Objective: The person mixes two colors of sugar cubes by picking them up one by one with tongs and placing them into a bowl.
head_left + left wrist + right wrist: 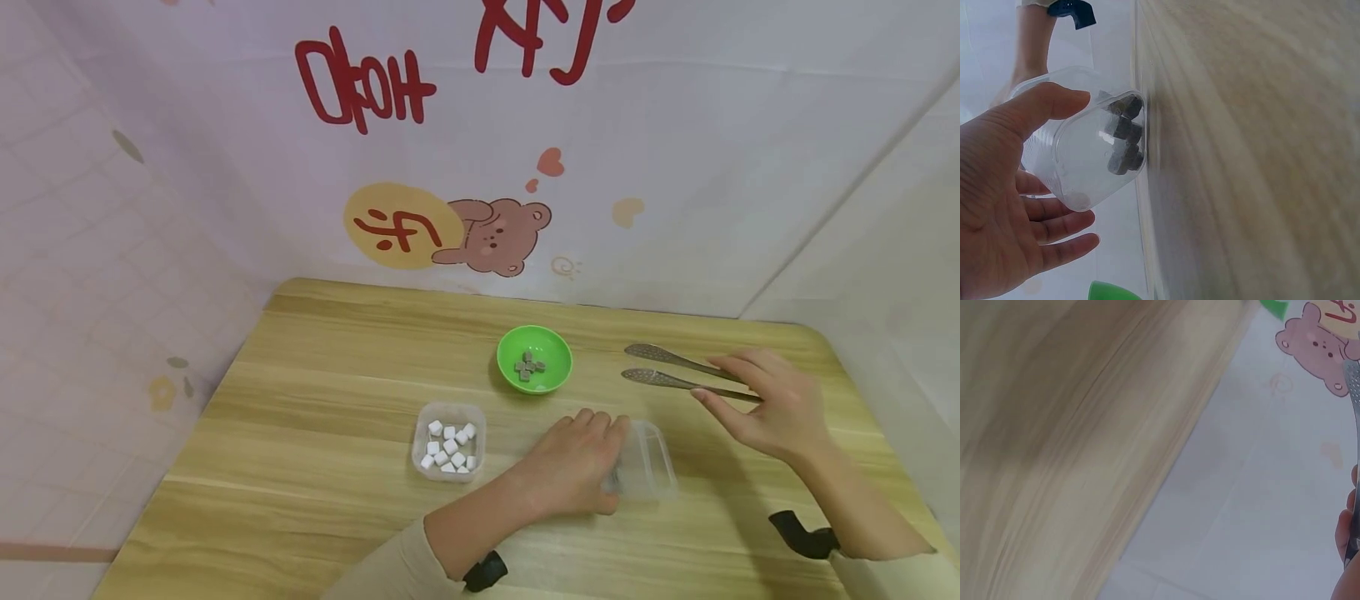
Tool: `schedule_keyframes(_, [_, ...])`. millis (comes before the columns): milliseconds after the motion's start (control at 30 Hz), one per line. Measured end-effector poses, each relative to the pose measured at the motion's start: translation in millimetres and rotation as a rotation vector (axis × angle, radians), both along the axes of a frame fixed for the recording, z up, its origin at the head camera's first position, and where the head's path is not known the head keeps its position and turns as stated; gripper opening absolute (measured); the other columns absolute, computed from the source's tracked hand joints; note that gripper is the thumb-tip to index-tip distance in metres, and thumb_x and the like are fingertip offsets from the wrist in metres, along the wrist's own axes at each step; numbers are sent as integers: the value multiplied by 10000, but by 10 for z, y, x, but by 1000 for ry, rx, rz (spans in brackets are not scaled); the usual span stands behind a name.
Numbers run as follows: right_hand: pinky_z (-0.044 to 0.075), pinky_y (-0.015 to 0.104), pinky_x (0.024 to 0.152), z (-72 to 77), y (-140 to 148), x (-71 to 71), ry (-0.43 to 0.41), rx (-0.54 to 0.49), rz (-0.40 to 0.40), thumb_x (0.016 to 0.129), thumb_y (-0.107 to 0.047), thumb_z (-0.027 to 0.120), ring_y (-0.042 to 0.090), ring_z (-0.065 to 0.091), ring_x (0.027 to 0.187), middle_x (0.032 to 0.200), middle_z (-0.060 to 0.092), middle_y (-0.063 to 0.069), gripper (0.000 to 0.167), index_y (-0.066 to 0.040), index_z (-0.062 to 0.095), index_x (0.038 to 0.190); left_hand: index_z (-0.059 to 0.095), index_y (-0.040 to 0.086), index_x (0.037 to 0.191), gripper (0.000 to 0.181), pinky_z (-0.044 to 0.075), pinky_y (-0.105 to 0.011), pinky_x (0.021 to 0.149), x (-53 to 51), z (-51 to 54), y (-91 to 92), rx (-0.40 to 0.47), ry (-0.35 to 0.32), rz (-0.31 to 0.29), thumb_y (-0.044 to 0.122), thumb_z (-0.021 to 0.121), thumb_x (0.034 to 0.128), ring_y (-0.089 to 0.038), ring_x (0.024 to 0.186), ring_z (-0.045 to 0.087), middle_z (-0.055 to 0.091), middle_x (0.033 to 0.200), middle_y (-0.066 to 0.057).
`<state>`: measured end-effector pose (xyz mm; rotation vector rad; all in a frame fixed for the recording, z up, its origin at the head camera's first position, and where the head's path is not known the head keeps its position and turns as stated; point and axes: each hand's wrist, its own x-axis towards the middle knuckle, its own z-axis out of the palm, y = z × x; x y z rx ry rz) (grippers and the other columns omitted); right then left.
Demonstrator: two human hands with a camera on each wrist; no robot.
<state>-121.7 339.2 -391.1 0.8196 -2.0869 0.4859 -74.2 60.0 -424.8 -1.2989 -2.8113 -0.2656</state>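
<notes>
My left hand (573, 467) (1016, 187) holds a clear plastic container (647, 462) (1079, 150) between thumb and fingers; it lies tipped on its side on the table, with several dark grey cubes (1124, 131) at its lower side in the left wrist view. Metal tongs (675, 381) (1352, 381) are pinched by my right hand (776, 404) (1347, 550), their two tips apart and pointing left, to the right of the green bowl (510, 379) (1110, 292). Several grey cubes (528, 367) lie inside that bowl.
A square clear container (415, 450) of white cubes stands left of my left hand, in front of the bowl and to its left. The wooden table (315, 375) meets a printed wall cloth (660, 267) at its back edge.
</notes>
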Motion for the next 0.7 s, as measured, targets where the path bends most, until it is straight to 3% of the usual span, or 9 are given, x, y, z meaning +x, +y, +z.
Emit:
schedule_keyframes(200, [377,211,550,75,76,125,44,1,25,947,-604,624,277,574,590,706,680,97,649,12,757,788,506,123,1305,747,367,-212,683,5,19,0,-6,7,2,511,838,760,-108,885,462,485,950,66])
schedule_keyframes(267, [375,177,592,63,123,175,42,-3,33,941,-598,632,250,563,601,696,670,85,638,7,750,773,505,127,1294,738,366,-211,687,7,20,3,-8,8,4,511,838,759,-107,883,458,481,947,68])
schedule_keyframes(400, [371,209,579,51,203,287,53,-12,45,939,-596,641,226,545,584,674,659,72,637,5,737,751,504,126,1302,740,372,-211,698,11,21,6,-12,8,7,507,836,761,-106,887,456,482,952,69])
schedule_keyframes(500, [371,187,599,40,250,369,54,-12,45,937,-600,642,217,539,567,663,656,68,643,4,730,735,500,126,1313,747,377,-212,705,12,24,4,-10,0,9,503,837,763,-105,892,455,482,956,68])
schedule_keyframes(667, [354,67,751,3,313,514,22,-5,48,938,-600,642,161,545,603,666,653,56,645,4,728,726,498,129,1312,747,383,-213,717,13,23,0,-11,-4,10,508,837,765,-107,903,461,483,961,69])
schedule_keyframes(700, [366,74,713,-6,323,539,17,-4,51,937,-599,646,146,548,612,668,654,51,642,2,729,727,499,131,1305,741,381,-212,717,13,21,-1,-10,-4,10,509,838,764,-107,904,461,483,960,69])
